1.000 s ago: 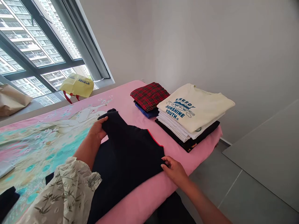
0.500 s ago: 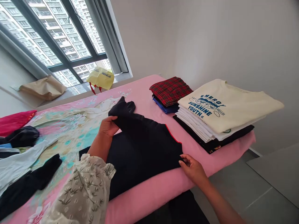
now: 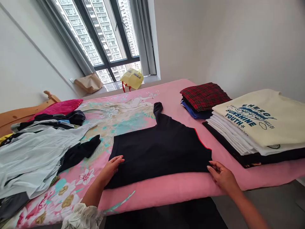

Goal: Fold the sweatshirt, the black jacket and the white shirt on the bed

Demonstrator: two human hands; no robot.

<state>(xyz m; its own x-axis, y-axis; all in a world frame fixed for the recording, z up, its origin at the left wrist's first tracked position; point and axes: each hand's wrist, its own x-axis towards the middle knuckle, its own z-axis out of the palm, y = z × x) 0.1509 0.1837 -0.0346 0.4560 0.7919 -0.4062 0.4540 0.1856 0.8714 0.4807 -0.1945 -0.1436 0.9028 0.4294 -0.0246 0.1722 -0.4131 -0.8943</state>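
The left hand (image 3: pixel 111 169) lies flat and open, gripping nothing, on the lower edge of a black cotton top with red piping (image 3: pixel 159 152), which is spread on a pink bedsheet (image 3: pixel 166 194); its narrow sleeve points toward 12 o'clock; the right hand (image 3: pixel 222 176) sits at the top's right corner (its fingertips touch the hem, though whether they pinch it I cannot tell); a folded red plaid cloth (image 3: pixel 205 95) lies at 1 o'clock; a stack of folded cream and white T-shirts (image 3: pixel 259 117) lies at 2 o'clock; a heap of pale blue clothes (image 3: pixel 35 156) lies at 9 o'clock.
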